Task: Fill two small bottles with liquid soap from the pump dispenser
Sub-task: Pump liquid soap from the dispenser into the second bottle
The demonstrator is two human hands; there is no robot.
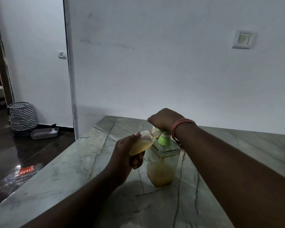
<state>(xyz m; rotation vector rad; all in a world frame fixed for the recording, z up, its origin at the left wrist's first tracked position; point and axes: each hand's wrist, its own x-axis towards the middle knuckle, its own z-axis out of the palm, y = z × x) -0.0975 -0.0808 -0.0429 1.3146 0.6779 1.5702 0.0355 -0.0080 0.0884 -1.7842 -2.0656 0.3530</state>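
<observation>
1. On the marble worktop [92, 162] stood one pump dispenser [161, 163], clear-walled, holding amber soap in its lower part, with a green pump head [163, 139].
2. Right hand [164, 120]: grip curled over the pump top, pressing down.
3. Left hand [122, 153]: grip wrapped round one small bottle [142, 143], tilted, its neck touching the nozzle, roughly half full of amber soap.
4. Second bottle: not visible.
5. Handling note, as judgement: slow, full strokes suited the narrow neck; mouth kept snug under the nozzle; bottle righted before the level neared the mouth, lest soap spill onto the worktop.
</observation>
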